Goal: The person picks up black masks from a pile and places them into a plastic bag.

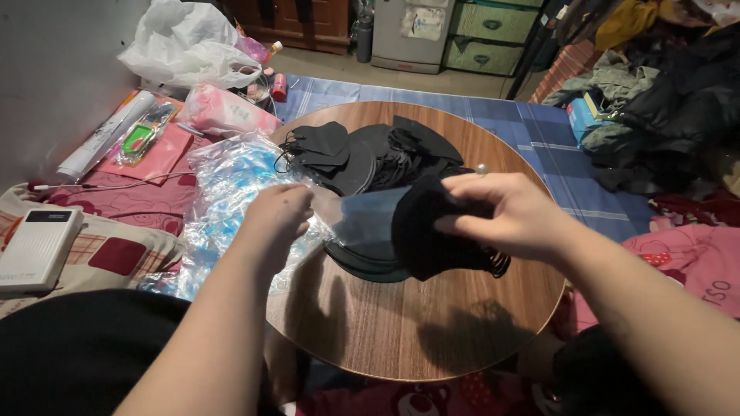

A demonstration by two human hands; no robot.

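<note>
My right hand grips a stack of black face masks above the round wooden table. The stack's left end sits inside the mouth of a clear plastic bag. My left hand pinches that bag's other side, holding it up. A pile of loose black masks lies on the far half of the table, just behind both hands.
A heap of clear bags with blue prints spills off the table's left edge. A white box-shaped device lies at far left. White plastic bags and pink packets sit behind. Dark clothes are piled at right.
</note>
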